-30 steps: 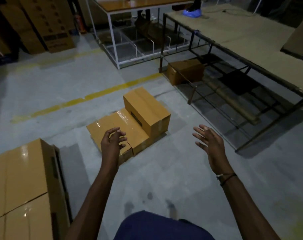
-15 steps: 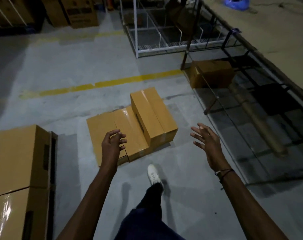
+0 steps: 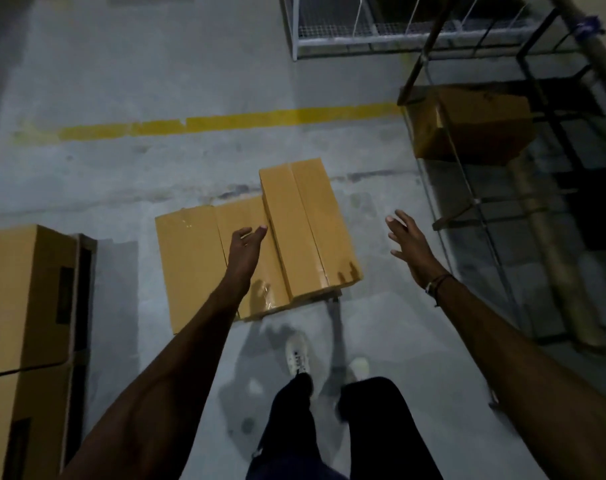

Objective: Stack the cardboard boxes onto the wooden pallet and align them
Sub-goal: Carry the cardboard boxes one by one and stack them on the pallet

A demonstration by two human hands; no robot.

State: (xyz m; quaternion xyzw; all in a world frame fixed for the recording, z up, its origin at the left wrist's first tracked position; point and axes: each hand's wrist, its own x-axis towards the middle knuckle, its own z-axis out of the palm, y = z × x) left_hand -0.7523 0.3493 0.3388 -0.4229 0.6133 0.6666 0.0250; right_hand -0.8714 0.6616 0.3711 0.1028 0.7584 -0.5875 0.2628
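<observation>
Upper box [image 3: 308, 226] atop flat boxes [image 3: 204, 261]

The cardboard boxes [image 3: 308, 226] looked glossy with tape; the concrete floor [image 3: 156, 174] was matt and scuffed.

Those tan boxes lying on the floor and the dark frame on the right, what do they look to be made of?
The boxes on the floor look like brown cardboard sealed with glossy clear tape: light glints off their tops and a seam runs down the middle. The dark frame looks like painted or bare metal bar, thin and straight, though the dim light leaves its finish unclear. The floor looks like smooth grey concrete with a worn yellow painted line.
</observation>
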